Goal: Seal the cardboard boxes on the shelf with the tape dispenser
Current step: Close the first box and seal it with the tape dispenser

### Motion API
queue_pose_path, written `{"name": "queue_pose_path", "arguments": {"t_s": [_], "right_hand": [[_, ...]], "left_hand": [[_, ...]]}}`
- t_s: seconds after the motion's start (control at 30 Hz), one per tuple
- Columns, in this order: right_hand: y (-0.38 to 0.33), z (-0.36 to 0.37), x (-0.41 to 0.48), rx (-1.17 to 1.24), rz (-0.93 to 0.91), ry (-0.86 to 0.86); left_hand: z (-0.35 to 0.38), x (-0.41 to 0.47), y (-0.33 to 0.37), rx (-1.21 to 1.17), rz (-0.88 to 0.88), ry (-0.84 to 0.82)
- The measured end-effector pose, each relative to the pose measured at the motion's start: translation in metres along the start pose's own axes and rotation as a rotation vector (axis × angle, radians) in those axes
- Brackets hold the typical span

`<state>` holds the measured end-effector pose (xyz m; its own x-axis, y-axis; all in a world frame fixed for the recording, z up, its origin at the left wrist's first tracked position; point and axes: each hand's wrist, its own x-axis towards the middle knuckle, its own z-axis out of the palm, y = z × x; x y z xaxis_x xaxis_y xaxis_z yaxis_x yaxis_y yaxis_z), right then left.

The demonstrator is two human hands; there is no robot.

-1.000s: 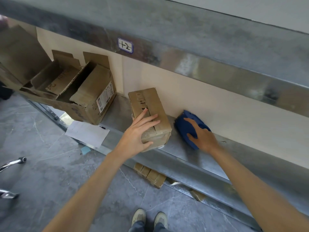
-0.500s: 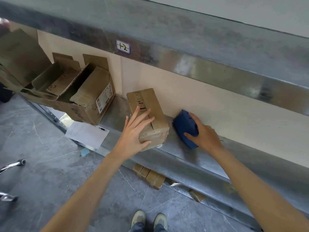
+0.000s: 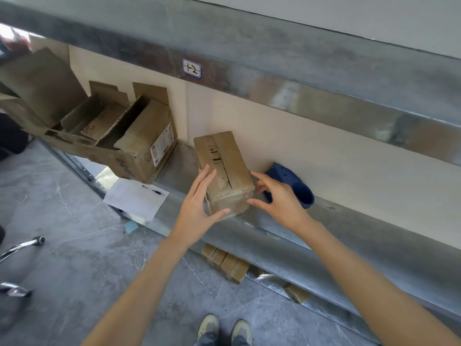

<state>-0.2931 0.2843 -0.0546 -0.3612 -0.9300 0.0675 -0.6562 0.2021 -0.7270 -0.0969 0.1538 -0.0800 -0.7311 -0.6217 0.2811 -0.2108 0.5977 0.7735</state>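
Note:
A small closed cardboard box [image 3: 225,168] stands on the metal shelf [image 3: 279,236], its near end over the shelf's front edge. My left hand [image 3: 199,206] lies against its left side with straight fingers and the thumb under the near end. My right hand [image 3: 279,198] is at the box's right near corner, fingers spread and relaxed, touching or almost touching it. The blue tape dispenser [image 3: 296,187] lies on the shelf just behind my right hand, free of it. A large open cardboard box [image 3: 139,146] with raised flaps sits at the left.
A sheet of paper [image 3: 136,197] hangs over the shelf edge below the large box. Small brown boxes [image 3: 227,264] lie on the floor under the shelf. An upper shelf beam [image 3: 249,71] carries a label. Chrome chair legs [image 3: 22,245] show at the left.
My right hand has left the tape dispenser and moved left to the small box's right corner. My left hand slid from the box's top to its left side.

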Motion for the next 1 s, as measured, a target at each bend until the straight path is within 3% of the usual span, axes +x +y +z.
{"name": "queue_pose_path", "arguments": {"t_s": [0.2, 0.37, 0.83, 1.0], "right_hand": [[-0.008, -0.003, 0.015, -0.127, 0.025, -0.202], [-0.005, 0.001, 0.022, -0.154, 0.014, -0.268], [0.014, -0.006, 0.03, -0.123, -0.121, -0.112], [0.007, -0.003, 0.028, -0.083, -0.101, -0.081]], "left_hand": [[0.0, 0.0, -0.001, -0.042, -0.014, -0.005], [0.0, 0.0, -0.004, -0.031, -0.023, -0.014], [-0.021, 0.015, -0.019, 0.085, 0.06, -0.128], [-0.006, 0.011, -0.012, -0.024, 0.003, 0.031]]}}
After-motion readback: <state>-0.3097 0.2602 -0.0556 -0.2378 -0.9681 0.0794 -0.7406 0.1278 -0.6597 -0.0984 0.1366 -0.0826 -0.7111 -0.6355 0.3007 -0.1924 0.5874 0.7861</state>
